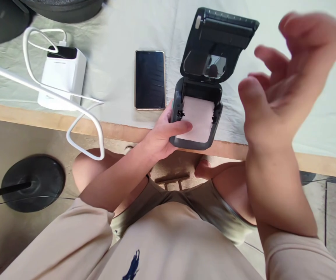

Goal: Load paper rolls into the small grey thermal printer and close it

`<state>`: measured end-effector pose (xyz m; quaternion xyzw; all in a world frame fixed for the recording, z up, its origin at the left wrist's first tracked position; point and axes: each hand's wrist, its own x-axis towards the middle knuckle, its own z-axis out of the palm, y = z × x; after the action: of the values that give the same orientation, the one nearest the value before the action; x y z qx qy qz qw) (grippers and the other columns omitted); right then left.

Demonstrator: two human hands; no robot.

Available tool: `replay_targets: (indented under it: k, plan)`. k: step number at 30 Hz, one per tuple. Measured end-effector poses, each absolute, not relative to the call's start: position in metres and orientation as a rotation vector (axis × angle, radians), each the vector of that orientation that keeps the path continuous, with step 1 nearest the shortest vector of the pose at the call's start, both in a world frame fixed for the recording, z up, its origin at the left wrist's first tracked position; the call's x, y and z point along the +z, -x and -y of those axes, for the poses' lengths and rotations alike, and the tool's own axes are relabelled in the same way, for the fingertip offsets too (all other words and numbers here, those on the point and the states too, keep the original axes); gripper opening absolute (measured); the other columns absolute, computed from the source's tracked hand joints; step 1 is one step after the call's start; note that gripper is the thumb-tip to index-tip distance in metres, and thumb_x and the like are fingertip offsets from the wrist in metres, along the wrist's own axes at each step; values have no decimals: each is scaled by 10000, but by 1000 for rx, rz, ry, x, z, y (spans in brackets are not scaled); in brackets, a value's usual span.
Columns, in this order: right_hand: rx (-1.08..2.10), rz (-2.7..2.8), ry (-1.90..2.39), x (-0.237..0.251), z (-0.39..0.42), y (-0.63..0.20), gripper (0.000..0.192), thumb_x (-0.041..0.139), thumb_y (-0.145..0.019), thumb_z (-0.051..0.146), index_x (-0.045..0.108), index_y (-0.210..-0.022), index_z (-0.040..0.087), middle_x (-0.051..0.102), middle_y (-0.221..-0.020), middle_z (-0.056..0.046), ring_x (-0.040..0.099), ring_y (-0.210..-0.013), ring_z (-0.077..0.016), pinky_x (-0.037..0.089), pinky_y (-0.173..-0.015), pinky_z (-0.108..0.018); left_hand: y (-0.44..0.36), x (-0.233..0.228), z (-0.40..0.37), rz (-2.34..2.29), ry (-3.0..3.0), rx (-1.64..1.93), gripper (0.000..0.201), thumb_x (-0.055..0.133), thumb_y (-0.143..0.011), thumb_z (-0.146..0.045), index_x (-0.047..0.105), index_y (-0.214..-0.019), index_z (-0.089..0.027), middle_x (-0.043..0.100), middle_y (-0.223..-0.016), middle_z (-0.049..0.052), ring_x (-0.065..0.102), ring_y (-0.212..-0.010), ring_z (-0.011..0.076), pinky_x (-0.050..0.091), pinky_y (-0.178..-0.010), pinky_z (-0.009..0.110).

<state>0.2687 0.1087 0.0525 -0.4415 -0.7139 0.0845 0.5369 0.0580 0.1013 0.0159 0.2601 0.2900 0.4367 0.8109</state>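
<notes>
A small black portable receipt printer (pixel 197 146) is held at the table's front edge, its hinged lid (pixel 223 39) swung up and away from me. Inside the bay sits a roll of white paper (pixel 198 116). My left hand (pixel 168 134) grips the printer from its left side, the thumb lying over the paper and the other fingers mostly hidden underneath. To the right, my right hand (pixel 290 77) is raised in the air, palm turned inward, fingers apart and curled loosely. It holds nothing and is apart from the printer.
A dark-screened smartphone (pixel 150 79) lies left of the printer on the pale tablecloth (pixel 115 70). Farther left stands a white power bank (pixel 60 81) with a looped white cable (pixel 93 116) hanging past the table edge. Black objects (pixel 63 9) occupy the far left corner. A round black base (pixel 33 182) rests on the floor.
</notes>
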Motion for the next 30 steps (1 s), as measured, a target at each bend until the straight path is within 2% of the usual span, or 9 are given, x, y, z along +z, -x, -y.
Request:
replay_targets:
  k: [2,6,10,12,15,23,25,27,30]
  plan:
    - [365,1683,1000,50,-120,-269,587,621,-1078,470,515,-1644,356,555,-1752,-56,561,-1671,-331,593,-1261,-515,-58,17,-102,-626,-563,933,733,970,-651,-266,684,-1324,-222,816,-1047,37,824,-1263,468,635,-1166,676]
    - [517,1469,1057,55,-118,-257,570,640,-977,372,555,-1515,206,679,-1606,-147,734,-1335,-304,636,-1145,-541,-57,18,-100,-623,-568,945,925,956,-643,-232,640,-1511,-272,824,-1051,13,817,-1305,470,626,-1191,693]
    - [810,1452,1131,56,-106,-251,408,732,-990,337,663,-1391,306,751,-1506,-58,705,-1447,-244,616,-1231,-472,-56,18,-97,-624,-537,931,954,986,-638,-236,629,-1523,-261,854,-1138,34,803,-1355,475,630,-1215,670]
    - [986,1475,1179,54,-102,-250,446,818,-963,388,677,-1385,357,775,-1440,-27,765,-1341,-251,690,-1093,-434,-55,18,-96,-595,-541,933,941,975,-681,-238,616,-1551,-268,868,-1194,48,780,-1415,465,620,-1244,657]
    - [1151,1504,1203,52,-97,-246,613,893,-914,462,608,-1454,407,773,-1290,-5,798,-1025,-223,708,-821,-365,-54,16,-96,-548,-554,944,860,979,-769,-345,628,-1551,-276,875,-1253,65,727,-1509,452,618,-1266,619]
    - [886,1682,1228,25,-90,-246,601,635,-1082,576,447,-1621,387,770,-1317,-45,809,-889,-182,669,-698,-311,-56,13,-97,-550,-514,952,432,978,-855,-436,747,-1176,-263,886,-1214,57,764,-1451,396,662,-1214,497]
    - [848,1718,1216,22,-92,-252,544,595,-1117,549,478,-1618,374,787,-1336,-54,843,-980,-197,704,-760,-324,-60,14,-98,-505,-499,920,390,872,-954,-572,789,-1155,-248,891,-1232,77,762,-1457,392,662,-1213,494]
    - [777,1724,1199,25,-94,-261,478,609,-1122,503,559,-1575,359,784,-1448,-67,840,-1254,-241,735,-953,-382,-63,15,-99,-528,-479,904,463,700,-1062,-669,825,-1167,-235,896,-1216,73,762,-1468,381,652,-1227,499]
    - [663,1761,1168,37,-94,-271,498,703,-1053,382,632,-1544,337,722,-1629,-77,690,-1574,-293,644,-1248,-497,-67,16,-101,-641,-461,908,482,530,-1165,-610,840,-1210,-243,900,-1173,18,757,-1489,341,631,-1253,495]
